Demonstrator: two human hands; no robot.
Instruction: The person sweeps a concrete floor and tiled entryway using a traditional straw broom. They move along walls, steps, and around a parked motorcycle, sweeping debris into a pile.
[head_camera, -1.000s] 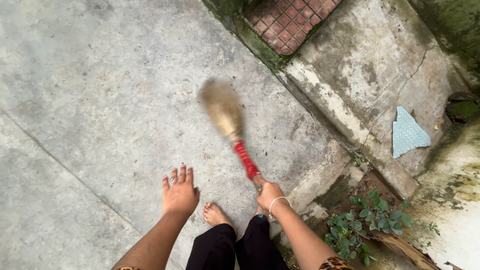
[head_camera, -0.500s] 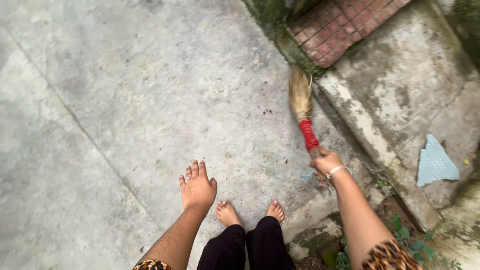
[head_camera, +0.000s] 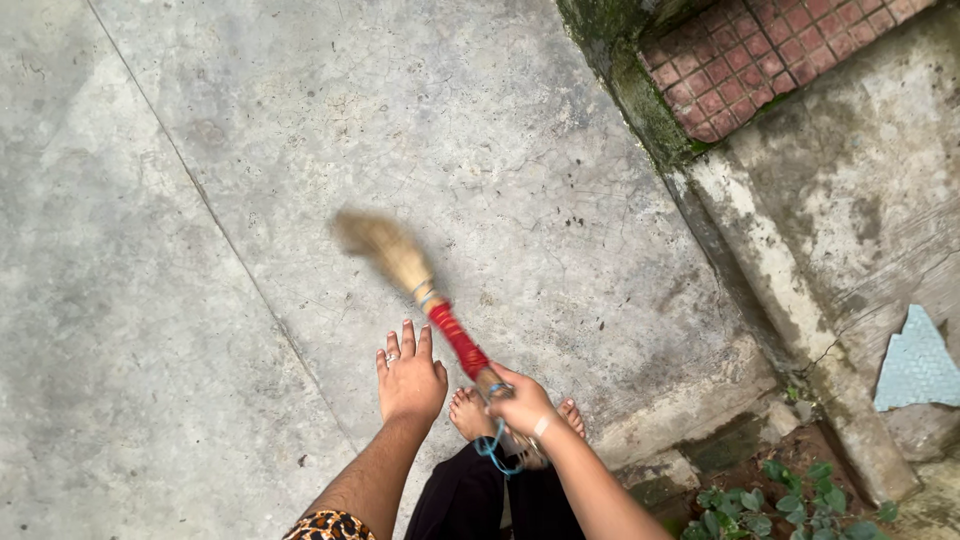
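Down on the concrete floor (head_camera: 250, 150), right in front of my bare feet (head_camera: 468, 412), is where I've got the short grass broom (head_camera: 425, 290) working. My right hand (head_camera: 520, 405) is wrapped tight around the end of the handle, just below the red binding, with a blue cord loop dangling off the butt near my wrist. The bristle head is blurred and points up and to the left, low over the slab, well apart from the raised step on the right.

My left hand (head_camera: 410, 378) is holding nothing, fingers spread flat, hovering just beside the red part of the handle. There's a ring on one finger.

Off to the right sits the mossy curb (head_camera: 650, 110) with red tiles (head_camera: 760, 60) behind it, a broken pale blue tile shard (head_camera: 915, 362) on the ledge, and a little green plant (head_camera: 775, 500) in the dirt corner.

Stuff that could go sideways, I reckon: the broom is really close to my toes, so a low stroke could whack them. That free hand is close enough to get clipped by the handle too. The moss looks slick for bare feet, and that shard has sharp-looking edges if I step over there.
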